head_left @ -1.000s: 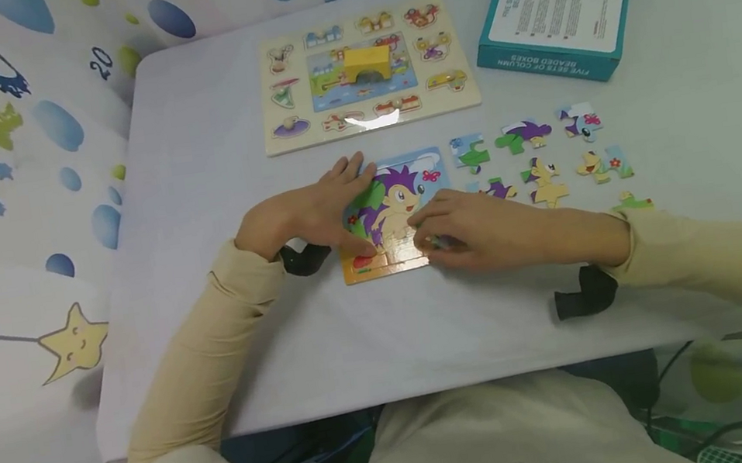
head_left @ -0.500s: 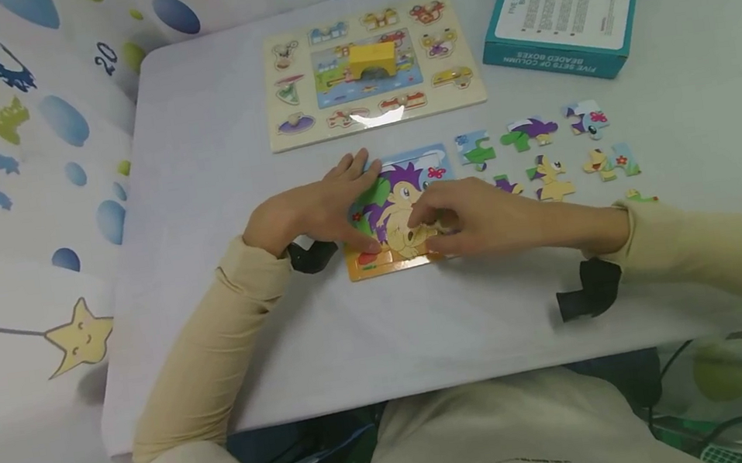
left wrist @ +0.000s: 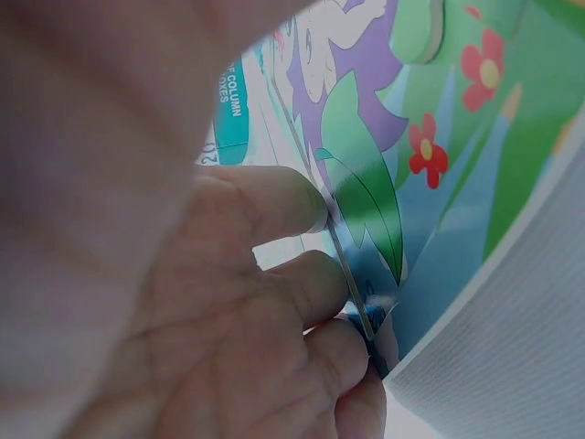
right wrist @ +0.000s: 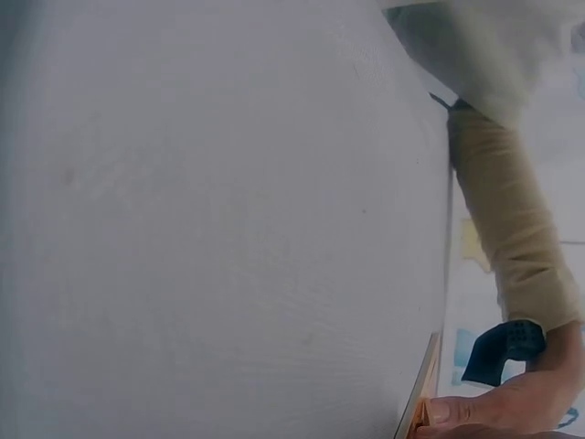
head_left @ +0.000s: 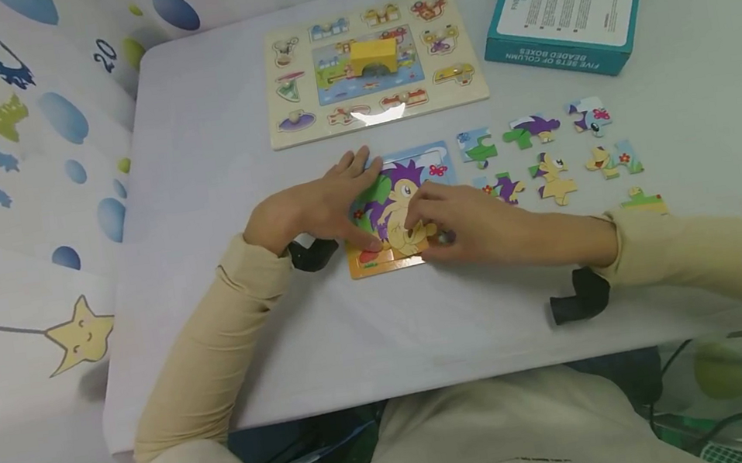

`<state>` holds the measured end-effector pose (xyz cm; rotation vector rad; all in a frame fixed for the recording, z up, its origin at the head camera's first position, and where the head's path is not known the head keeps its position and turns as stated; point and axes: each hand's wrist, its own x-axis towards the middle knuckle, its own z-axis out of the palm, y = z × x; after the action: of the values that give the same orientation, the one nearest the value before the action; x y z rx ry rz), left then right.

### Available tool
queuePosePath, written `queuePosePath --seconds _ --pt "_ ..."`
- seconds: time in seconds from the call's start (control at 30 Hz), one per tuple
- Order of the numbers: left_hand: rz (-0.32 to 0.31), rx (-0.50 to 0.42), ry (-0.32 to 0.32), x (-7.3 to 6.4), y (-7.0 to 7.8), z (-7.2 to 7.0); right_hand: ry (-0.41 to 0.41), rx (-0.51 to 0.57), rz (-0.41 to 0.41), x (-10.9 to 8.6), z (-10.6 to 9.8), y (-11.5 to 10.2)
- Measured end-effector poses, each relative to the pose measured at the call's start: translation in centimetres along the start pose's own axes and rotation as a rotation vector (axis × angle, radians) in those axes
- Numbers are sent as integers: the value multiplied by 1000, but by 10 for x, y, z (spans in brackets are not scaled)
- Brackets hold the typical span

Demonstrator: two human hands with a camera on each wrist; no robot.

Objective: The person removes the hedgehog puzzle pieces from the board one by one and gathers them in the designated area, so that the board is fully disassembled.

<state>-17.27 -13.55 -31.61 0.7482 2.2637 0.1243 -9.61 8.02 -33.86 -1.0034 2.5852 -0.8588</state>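
Note:
A small picture puzzle board (head_left: 372, 269) with a purple-haired cartoon hedgehog lies on the white table. My left hand (head_left: 308, 208) rests over its left side, fingers spread to the upper edge and thumb on the lower left. Up close in the left wrist view, the left fingertips (left wrist: 315, 293) meet the board's edge. My right hand (head_left: 475, 222) is over the lower right of the picture, thumb and forefinger curled towards each other. I cannot tell whether they pinch a puzzle piece. Loose puzzle pieces (head_left: 554, 180) lie in rows to the right, some partly behind the right hand and forearm.
Behind the board lies a wooden peg puzzle (head_left: 281, 134) with a yellow arched block (head_left: 374, 57) on it. A teal box (head_left: 555, 58) stands at the back right. The table's near edge (head_left: 393, 399) runs just before the person's body.
My right hand shifts slightly over the board's lower right, its forefinger and thumb changing their spacing. The left hand stays on the board. The view tilts a little.

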Motion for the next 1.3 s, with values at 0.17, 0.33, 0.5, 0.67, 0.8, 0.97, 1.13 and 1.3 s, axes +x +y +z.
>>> queuePosePath --seconds 0.17,0.33,0.5,0.67,0.8,0.97,1.13,1.3 --pt "4 0 2 1 0 0 1 -16 15 -1 0 1" --pt "3 -4 -2 2 1 0 -6 -35 57 -4 -1 3" --pt "9 -13 -2 1 0 0 -1 -44 103 -11 -6 11" --pt "12 -4 5 0 0 1 36 -29 79 -25 -17 20" --pt "5 -12 4 0 -1 2 63 -11 84 -46 -28 30" --pt "13 -16 -4 0 -1 2 135 -29 149 -80 -44 43" --pt "7 0 1 0 -1 1 179 -88 188 -109 -54 59" --pt "9 -12 1 1 -1 2 177 -125 199 -134 -53 76"
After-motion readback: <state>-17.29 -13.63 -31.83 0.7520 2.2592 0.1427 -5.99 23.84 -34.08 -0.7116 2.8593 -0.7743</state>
